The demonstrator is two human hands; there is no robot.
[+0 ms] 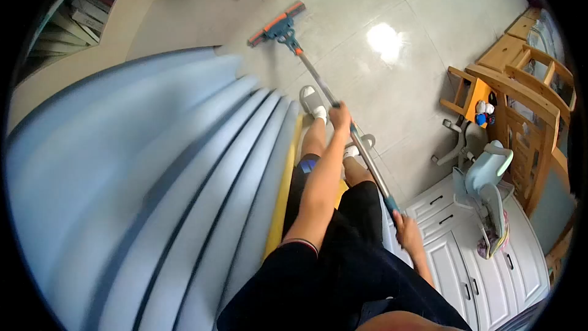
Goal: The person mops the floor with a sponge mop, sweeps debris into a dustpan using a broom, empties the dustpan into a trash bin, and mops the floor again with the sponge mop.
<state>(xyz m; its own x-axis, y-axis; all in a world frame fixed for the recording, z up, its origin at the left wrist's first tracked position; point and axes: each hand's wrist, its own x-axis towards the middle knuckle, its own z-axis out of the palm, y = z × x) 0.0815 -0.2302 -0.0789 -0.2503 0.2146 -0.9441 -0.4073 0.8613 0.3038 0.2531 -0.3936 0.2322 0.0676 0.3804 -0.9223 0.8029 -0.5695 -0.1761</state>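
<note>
A mop [318,79] with a grey pole runs slantwise across the view. Its teal and orange mop head [278,24] touches the tiled floor near the cabinet, tilted in the picture. My left hand [340,117] is closed around the middle of the pole, just above my feet. Lower down, my right hand [407,232] wraps the teal grip at the pole's top end. Both arms reach forward from dark sleeves, the left one stretched further out. The mop head's underside is hidden.
Large blue-grey curtain-like folds [184,208] fill the left side. Behind them stand a beige cabinet [184,15] and shelved books [79,24]. On the right are white drawers [453,257], a light-blue chair [487,171], an orange stool [474,98] and wooden furniture [520,86].
</note>
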